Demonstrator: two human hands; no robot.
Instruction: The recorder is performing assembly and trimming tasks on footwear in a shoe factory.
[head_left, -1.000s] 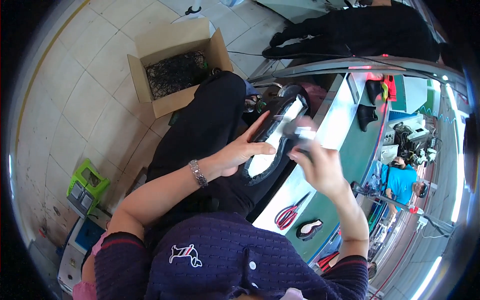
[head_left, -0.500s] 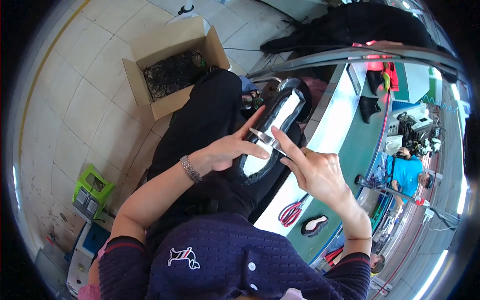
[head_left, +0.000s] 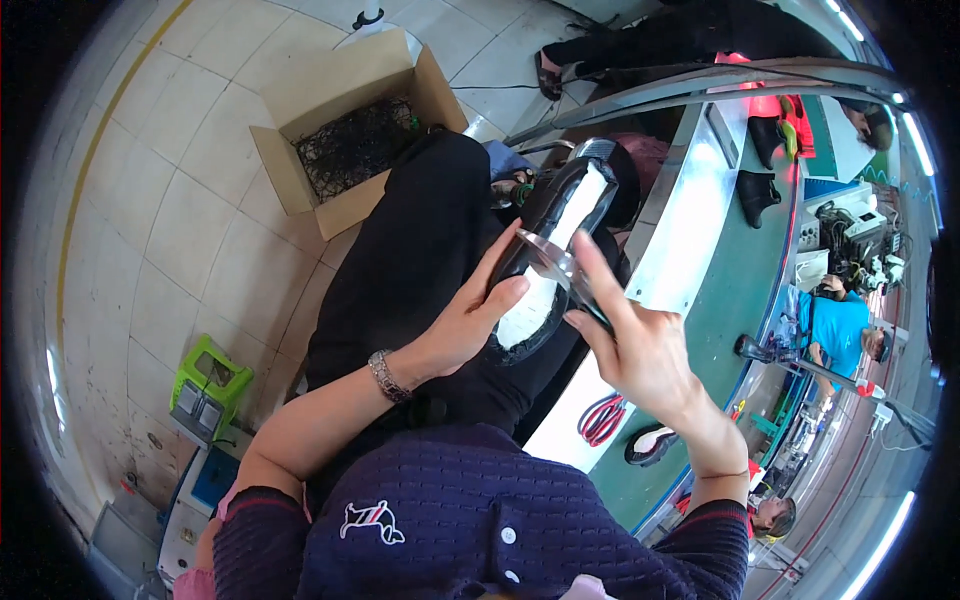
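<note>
A black shoe with a white underside lies bottom up above my lap, its far end reaching toward a round metal piece. My left hand grips it from the left side, thumb resting near the white underside. In my right hand is a knife with a wide metal blade, and the index finger stretches along it. The blade lies across the middle of the shoe's underside, slightly blurred. My right fingers partly hide its handle.
An open cardboard box with tangled black strips stands on the floor at far left. On the green-and-white bench to the right are red-handled scissors, another shoe and a black boot. A metal rail crosses the far side.
The view has shifted slightly, moving the bench and box a little to the right. The blade has tilted and sits at a different angle on the underside; both hands keep their holds.
</note>
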